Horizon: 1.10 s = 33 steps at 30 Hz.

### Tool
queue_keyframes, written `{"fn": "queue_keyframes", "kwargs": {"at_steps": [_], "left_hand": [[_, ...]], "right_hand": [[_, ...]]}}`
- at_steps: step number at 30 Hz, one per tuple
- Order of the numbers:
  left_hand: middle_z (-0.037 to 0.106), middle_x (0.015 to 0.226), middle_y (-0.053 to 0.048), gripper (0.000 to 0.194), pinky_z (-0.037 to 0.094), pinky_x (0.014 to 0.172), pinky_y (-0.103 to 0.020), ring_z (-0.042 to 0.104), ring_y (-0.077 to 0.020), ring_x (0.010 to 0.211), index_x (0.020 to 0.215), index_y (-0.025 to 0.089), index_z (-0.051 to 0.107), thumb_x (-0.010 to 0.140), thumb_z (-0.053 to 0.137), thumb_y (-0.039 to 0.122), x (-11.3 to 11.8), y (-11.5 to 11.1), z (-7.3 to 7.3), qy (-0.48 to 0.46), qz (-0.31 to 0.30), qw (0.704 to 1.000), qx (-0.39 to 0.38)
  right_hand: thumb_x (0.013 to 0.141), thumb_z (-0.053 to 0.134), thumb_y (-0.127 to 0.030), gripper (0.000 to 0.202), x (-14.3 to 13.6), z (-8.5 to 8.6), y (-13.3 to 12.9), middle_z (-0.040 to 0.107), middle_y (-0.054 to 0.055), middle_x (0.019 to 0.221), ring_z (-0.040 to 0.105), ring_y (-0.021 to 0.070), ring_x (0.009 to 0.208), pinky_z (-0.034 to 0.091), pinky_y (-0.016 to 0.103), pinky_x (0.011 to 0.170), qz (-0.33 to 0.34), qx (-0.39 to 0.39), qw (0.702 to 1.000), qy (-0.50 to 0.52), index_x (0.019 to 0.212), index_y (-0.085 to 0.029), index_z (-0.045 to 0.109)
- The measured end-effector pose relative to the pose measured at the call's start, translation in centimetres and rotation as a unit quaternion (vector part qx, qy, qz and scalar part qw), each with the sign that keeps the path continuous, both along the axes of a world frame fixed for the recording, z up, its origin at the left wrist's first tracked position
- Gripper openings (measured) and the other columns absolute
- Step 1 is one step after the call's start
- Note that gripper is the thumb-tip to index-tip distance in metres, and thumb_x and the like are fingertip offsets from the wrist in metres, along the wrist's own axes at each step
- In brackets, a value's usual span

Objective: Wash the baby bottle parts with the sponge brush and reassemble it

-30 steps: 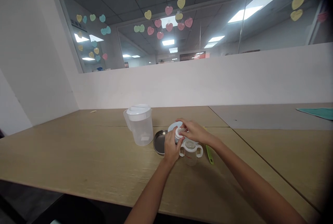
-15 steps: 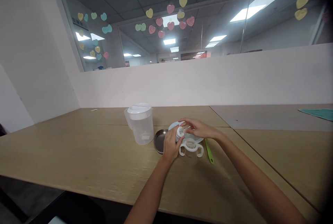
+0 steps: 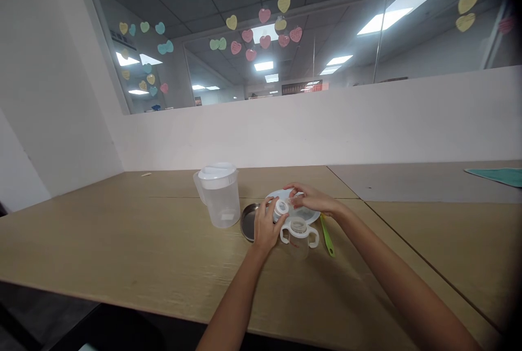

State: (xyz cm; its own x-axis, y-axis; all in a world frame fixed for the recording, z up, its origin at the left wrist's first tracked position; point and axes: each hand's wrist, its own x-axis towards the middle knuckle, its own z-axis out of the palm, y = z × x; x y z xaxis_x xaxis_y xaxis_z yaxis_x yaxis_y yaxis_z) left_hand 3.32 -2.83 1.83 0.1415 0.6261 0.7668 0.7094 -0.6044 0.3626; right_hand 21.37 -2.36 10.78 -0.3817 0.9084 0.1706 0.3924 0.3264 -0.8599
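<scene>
Held a white, round plastic cap with a hole through its middle (image 3: pixel 281 208) in the left hand (image 3: pixel 267 226), thumb and fingers clamped on its rim. Bent the right hand (image 3: pixel 312 199) between two and three o'clock of the cap, fingers close together; could not tell whether pinched on anything. Saw at five o'clock, just beside, a clear, open-necked bottle with two white handles (image 3: pixel 299 245); at eight, partly behind the left hand, a round grey metal pan (image 3: pixel 248 225); out to three, a pale, round plate (image 3: pixel 312 217); at four, a lime-green plastic handle (image 3: pixel 328 239).

Seemed best to keep the left grip on the rim, clear of the hole, cap face turned upward. Called also for light right fingertips, working straight rather than sideways, without knocking the bottle.

Differed from a second earlier in the right fingertips, then laid over the cap, now just beside, with the hole open to view. Showed a small clear piece there half a second earlier; now harder to make out. Left bottle and pan unmoved.
</scene>
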Motion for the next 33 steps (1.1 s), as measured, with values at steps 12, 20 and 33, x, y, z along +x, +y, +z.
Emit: {"fn": "queue_keyframes", "kwargs": {"at_steps": [12, 20, 33], "left_hand": [[0.061, 0.102, -0.007, 0.043, 0.039, 0.087, -0.035, 0.055, -0.0226, 0.097, 0.110, 0.017, 0.053, 0.079, 0.055, 0.047, -0.5, 0.8, -0.4, -0.004, 0.118, 0.992, -0.054], [0.063, 0.102, -0.005, 0.033, 0.030, 0.095, -0.041, 0.052, -0.0227, 0.102, 0.104, 0.022, 0.060, 0.081, 0.052, 0.044, -0.3, 1.0, -1.0, 0.044, 0.151, 0.985, -0.067], [0.057, 0.113, -0.007, 0.028, 0.016, 0.101, -0.054, 0.043, -0.0254, 0.113, 0.093, 0.027, 0.066, 0.078, 0.055, 0.048, 0.2, 1.0, -1.9, 0.037, 0.196, 0.977, -0.078]], "right_hand": [[0.066, 0.063, -0.016, 0.039, 1.7, -2.1, 3.0, 0.065, 0.003, 0.084, 0.058, 0.0154, 0.076, 0.041, 0.023, 0.066, -0.087, 0.102, 0.954, -0.268, 0.105, -0.018, 0.060], [0.066, 0.058, -0.011, 0.040, 1.5, -3.4, 3.6, 0.067, 0.005, 0.088, 0.060, 0.0177, 0.079, 0.042, 0.024, 0.068, -0.011, 0.077, 0.944, -0.321, 0.105, -0.016, 0.062], [0.063, 0.058, -0.011, 0.043, 2.0, -3.6, 4.1, 0.066, 0.007, 0.096, 0.061, 0.0175, 0.081, 0.044, 0.024, 0.069, -0.008, 0.083, 0.949, -0.306, 0.106, -0.016, 0.061]]}}
